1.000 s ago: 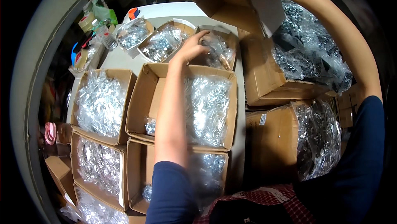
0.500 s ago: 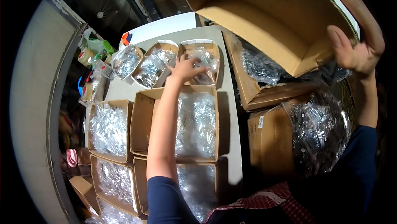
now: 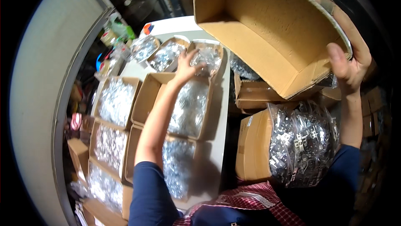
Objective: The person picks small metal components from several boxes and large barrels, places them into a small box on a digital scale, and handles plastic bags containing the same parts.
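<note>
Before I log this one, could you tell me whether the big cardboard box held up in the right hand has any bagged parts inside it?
No, the cardboard box tilted up by the right hand shows only bare brown walls and floor inside.

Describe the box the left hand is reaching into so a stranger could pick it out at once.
On the white table, find the far row of three small open cartons beyond the bigger ones. The left hand rests on the rightmost carton, full of clear bags of metal parts. It alone sits by the table's right edge.

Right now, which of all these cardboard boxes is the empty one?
The big box tilted up in the right hand: its bare brown inside shows, while the table's boxes hold clear bags of shiny metal parts.
</note>
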The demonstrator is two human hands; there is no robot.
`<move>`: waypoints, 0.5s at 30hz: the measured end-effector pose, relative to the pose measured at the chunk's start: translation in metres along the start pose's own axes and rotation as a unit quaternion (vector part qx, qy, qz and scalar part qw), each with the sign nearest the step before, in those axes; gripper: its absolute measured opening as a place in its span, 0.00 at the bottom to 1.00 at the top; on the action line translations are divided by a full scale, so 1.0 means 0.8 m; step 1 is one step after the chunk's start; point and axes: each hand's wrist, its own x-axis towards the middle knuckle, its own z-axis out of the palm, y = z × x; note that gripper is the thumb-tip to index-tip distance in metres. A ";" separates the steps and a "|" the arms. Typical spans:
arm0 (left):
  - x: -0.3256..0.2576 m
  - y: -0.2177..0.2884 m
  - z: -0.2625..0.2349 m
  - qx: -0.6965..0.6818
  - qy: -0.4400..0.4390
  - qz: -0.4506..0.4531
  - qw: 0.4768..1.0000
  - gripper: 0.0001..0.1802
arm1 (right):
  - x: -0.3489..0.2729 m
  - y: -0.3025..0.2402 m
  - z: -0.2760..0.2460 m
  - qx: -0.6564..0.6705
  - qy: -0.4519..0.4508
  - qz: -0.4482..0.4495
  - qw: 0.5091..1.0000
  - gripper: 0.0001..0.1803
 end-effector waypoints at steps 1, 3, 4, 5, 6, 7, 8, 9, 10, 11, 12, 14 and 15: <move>-0.020 0.005 -0.031 -0.105 0.010 -0.010 0.994 0.39 | -0.009 -0.002 0.004 -0.004 0.027 0.058 0.998 0.34; -0.085 0.053 -0.093 -0.413 -0.019 -0.131 0.901 0.40 | -0.023 0.000 0.021 0.041 0.086 0.192 0.977 0.41; -0.124 0.056 -0.126 -0.494 -0.032 -0.135 0.858 0.43 | -0.010 -0.014 0.046 0.164 0.090 0.224 0.956 0.40; -0.166 0.109 -0.152 -0.508 -0.027 -0.157 0.847 0.48 | -0.002 -0.025 0.067 0.272 0.087 0.261 0.922 0.39; -0.210 0.132 -0.172 -0.550 -0.052 -0.116 0.826 0.47 | 0.001 -0.032 0.086 0.353 0.039 0.272 0.895 0.38; -0.257 0.151 -0.191 -0.586 -0.073 -0.073 0.804 0.47 | 0.002 -0.042 0.109 0.431 -0.011 0.279 0.858 0.38; -0.303 0.163 -0.205 -0.470 -0.047 -0.129 0.872 0.46 | -0.016 -0.034 0.148 0.507 -0.037 0.316 0.801 0.37; -0.347 0.176 -0.217 -0.348 -0.021 -0.188 0.918 0.46 | -0.015 -0.056 0.171 0.552 -0.058 0.344 0.757 0.38; -0.386 0.196 -0.216 -0.334 0.025 -0.196 0.922 0.45 | -0.016 -0.077 0.202 0.595 -0.081 0.375 0.707 0.39; -0.435 0.197 -0.218 -0.317 0.103 -0.238 0.912 0.49 | -0.005 -0.129 0.217 0.613 -0.097 0.395 0.677 0.41; -0.482 0.200 -0.219 -0.332 0.178 -0.280 0.883 0.51 | -0.003 -0.156 0.236 0.578 -0.189 0.434 0.665 0.48; -0.593 0.194 -0.224 -0.327 0.289 -0.370 0.820 0.54 | 0.002 -0.225 0.271 0.544 -0.353 0.386 0.656 0.55; -0.627 0.211 -0.222 -0.354 0.324 -0.372 0.795 0.48 | -0.001 -0.255 0.280 0.514 -0.423 0.379 0.643 0.58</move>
